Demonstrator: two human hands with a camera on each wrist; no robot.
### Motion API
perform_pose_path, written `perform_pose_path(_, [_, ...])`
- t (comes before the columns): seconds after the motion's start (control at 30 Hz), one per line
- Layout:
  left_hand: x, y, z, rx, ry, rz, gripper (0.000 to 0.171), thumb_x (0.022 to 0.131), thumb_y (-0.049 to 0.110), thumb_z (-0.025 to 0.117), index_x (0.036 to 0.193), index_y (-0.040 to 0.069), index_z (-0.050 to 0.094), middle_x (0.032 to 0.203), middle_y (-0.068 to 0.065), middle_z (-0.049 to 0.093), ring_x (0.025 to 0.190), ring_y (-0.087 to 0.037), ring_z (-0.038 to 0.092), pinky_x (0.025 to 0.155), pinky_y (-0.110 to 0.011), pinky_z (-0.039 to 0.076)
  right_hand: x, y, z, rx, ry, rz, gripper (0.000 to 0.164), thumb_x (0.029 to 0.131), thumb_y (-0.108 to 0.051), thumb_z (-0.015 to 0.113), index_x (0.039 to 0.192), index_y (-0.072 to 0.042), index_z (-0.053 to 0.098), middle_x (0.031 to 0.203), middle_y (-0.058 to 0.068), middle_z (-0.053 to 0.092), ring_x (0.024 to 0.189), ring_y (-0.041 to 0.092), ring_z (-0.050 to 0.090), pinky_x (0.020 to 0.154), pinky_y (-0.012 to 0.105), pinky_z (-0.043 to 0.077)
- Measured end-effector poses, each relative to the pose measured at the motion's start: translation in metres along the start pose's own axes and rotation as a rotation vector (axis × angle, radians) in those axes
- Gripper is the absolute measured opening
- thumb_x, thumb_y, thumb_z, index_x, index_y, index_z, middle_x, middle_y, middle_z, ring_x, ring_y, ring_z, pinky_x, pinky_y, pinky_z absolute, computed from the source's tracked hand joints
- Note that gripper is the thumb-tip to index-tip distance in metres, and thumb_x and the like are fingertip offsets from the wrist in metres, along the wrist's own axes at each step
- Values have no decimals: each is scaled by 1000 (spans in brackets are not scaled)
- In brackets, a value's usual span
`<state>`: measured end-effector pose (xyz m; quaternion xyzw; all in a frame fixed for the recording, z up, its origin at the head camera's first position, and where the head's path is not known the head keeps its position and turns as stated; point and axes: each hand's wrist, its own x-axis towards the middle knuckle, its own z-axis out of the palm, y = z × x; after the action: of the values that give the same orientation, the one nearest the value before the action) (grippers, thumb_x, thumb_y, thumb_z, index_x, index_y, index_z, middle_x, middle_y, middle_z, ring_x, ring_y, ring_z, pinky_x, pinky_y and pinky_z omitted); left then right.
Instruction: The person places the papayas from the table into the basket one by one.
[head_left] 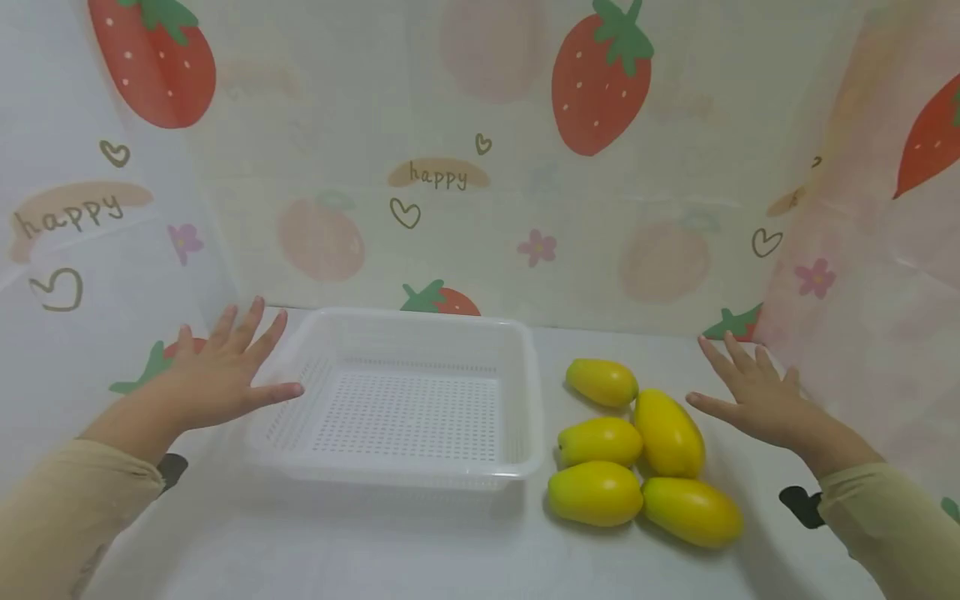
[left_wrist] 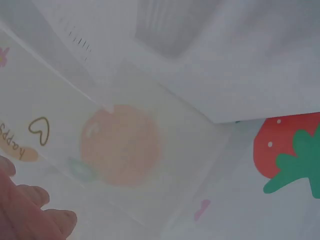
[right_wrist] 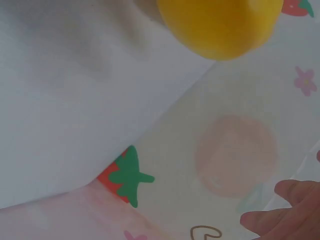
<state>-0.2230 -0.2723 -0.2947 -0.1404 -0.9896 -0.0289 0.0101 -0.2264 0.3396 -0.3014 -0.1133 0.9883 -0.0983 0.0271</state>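
Observation:
My left hand (head_left: 217, 379) is spread with straight fingers beside the left rim of a white plastic basket (head_left: 412, 477), its thumb overlapping that rim in the head view. The basket has a perforated bottom and holds nothing. To its right lie several yellow mango-like fruits (head_left: 596, 493), grouped close together on the white surface. My right hand (head_left: 765, 400), fingers also spread, hovers just right of the fruits and holds nothing. One yellow fruit (right_wrist: 222, 27) shows at the top of the right wrist view, apart from the fingertips (right_wrist: 255, 222). Left fingertips (left_wrist: 60, 220) appear at the lower left of the left wrist view.
A backdrop sheet (head_left: 450, 233) printed with strawberries, hearts and "happy" rises behind and on both sides of the white table surface (head_left: 360, 550). The basket's far rim stands close to the back wall. Dark printed patches show near both sleeves.

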Motion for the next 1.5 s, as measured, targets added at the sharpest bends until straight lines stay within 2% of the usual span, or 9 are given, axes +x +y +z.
perform_pose_path(0.27, [0, 2, 8, 16, 17, 29, 100, 79, 74, 38, 147, 17, -8, 148, -12, -25, 133, -43, -20, 88, -76, -10, 0, 2, 1, 9, 0, -7, 90, 86, -60, 45, 147, -22, -8, 148, 27, -13, 125, 60, -13, 82, 79, -13])
perform_pose_path(0.53, [-4, 0, 19, -12, 19, 50, 101, 80, 72, 41, 147, 14, -9, 149, -15, -21, 134, -40, -21, 90, -76, -4, 2, 4, 4, 16, 7, -15, 90, 86, -60, 46, 147, -24, -9, 148, 25, -15, 125, 60, -12, 81, 78, -14])
perform_pose_path(0.77, [-7, 1, 31, -38, 21, 79, 102, 79, 70, 45, 147, 13, -5, 151, -18, -14, 135, -42, -11, 91, -74, -11, 1, 6, 6, 18, 12, -17, 89, 86, -59, 46, 147, -24, -9, 148, 24, -16, 126, 60, -11, 82, 79, -12])
perform_pose_path(0.97, [-7, -1, 42, -75, 4, 94, 104, 77, 72, 45, 147, 13, -6, 151, -14, -17, 136, -37, -15, 94, -68, -17, 0, 7, 6, 23, 14, -14, 88, 86, -58, 47, 147, -25, -9, 149, 23, -15, 126, 60, -11, 82, 79, -11])
perform_pose_path(1.23, [-8, -3, 51, -119, 13, 111, 104, 78, 68, 50, 147, 9, -1, 152, -18, -9, 137, -39, -6, 99, -69, -6, 0, 8, 8, 37, 14, -10, 88, 86, -59, 46, 146, -26, -10, 149, 22, -16, 126, 60, -11, 82, 79, -12])
perform_pose_path(1.5, [-10, 0, 50, -152, 9, 132, 105, 79, 63, 54, 145, -1, 4, 151, -22, -3, 137, -40, 0, 100, -68, 0, 0, 8, 10, 52, 13, -18, 87, 87, -58, 46, 147, -25, -9, 149, 22, -16, 126, 60, -10, 83, 77, -15])
